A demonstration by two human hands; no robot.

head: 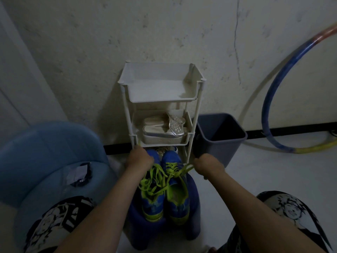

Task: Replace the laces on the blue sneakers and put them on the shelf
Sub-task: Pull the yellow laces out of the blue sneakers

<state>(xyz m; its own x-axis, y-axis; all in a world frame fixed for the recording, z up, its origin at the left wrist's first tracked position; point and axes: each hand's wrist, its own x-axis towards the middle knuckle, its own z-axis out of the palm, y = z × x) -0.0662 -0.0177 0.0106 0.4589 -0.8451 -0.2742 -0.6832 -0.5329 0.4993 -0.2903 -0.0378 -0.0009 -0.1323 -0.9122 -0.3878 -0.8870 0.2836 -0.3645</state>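
The white shelf rack [160, 83] stood at the wall. I had the blue sneakers [171, 157] side by side on the blue stool [193, 196] just in front of it, close to reach. My left hand [140, 157] and right hand [207, 164] each gripped green laces [182, 170], pulling apart, I think to tighten them.

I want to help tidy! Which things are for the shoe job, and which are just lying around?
For the job: sneakers, laces, shelf, left hand, right hand.
Lying about: sandals, bin, hoop, jug.
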